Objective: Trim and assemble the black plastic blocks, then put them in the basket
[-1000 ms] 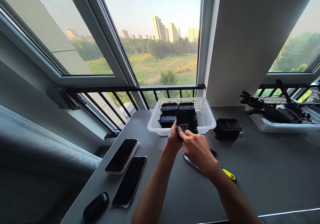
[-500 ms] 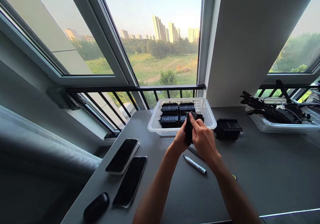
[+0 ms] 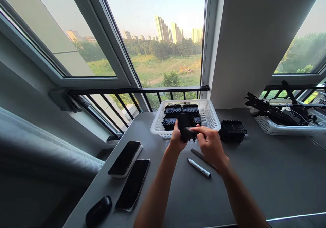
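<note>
My left hand (image 3: 177, 139) is closed around the left side of a black plastic block with toothed edges (image 3: 185, 121), raised over the near rim of a white plastic basket (image 3: 211, 117). My right hand (image 3: 211, 145) meets the block from the right, its index finger stretched across the lower part and the other fingers curled in. A small dark shape at that fingertip is too unclear to name. Inside the basket lie several similar black blocks (image 3: 173, 109), partly covered by the held one. More such blocks (image 3: 232, 131) sit on the desk just right of the basket.
Below my hands lie a white marker (image 3: 199, 168) and a thin dark strip (image 3: 202, 157). Two phones (image 3: 124, 158) and a black mouse-shaped object (image 3: 98, 211) are at left. A second basket (image 3: 277, 128) with black items and cables stands right. A railing (image 3: 137, 90) runs behind the desk.
The held block has turned so its broad face shows, and it has shifted slightly left. My right hand has moved down and right; the dark strip is now more visible.
</note>
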A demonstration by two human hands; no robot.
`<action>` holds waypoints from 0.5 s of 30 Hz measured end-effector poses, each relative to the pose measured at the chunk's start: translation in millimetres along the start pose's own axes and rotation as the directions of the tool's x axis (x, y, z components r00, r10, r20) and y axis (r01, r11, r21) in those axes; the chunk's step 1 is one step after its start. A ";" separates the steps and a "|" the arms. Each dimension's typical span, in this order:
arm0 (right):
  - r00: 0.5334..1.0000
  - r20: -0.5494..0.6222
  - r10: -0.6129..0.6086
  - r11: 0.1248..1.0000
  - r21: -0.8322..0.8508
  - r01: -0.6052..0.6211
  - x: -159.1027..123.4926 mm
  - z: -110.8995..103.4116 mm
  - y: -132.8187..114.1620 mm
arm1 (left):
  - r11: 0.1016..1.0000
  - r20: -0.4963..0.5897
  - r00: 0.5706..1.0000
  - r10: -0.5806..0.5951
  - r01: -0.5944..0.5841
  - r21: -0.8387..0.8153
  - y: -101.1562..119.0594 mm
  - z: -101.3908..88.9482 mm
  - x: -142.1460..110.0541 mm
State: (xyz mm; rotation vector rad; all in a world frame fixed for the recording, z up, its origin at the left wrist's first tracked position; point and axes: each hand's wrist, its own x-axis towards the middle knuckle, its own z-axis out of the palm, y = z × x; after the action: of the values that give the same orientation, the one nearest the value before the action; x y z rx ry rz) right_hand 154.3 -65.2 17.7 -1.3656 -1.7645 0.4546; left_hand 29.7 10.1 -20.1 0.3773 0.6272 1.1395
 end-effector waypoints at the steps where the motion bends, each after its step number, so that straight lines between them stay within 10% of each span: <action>1: 0.998 -0.065 -0.004 0.997 0.075 0.009 1.7 0.5 2.5 | 1.000 -0.007 1.000 0.012 -0.012 -0.003 -0.4 0.8 -1.1; 15: 0.995 0.000 0.100 0.921 0.379 -0.093 15.5 12.2 28.6 | 0.910 0.123 0.940 0.319 -0.340 0.238 -2.8 -2.9 -7.3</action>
State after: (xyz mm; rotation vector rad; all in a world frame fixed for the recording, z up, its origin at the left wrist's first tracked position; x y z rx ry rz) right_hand 161.4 -38.8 -3.6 -1.1764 -1.4994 0.7897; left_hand 27.8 2.2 -22.0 0.7722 0.6566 1.3614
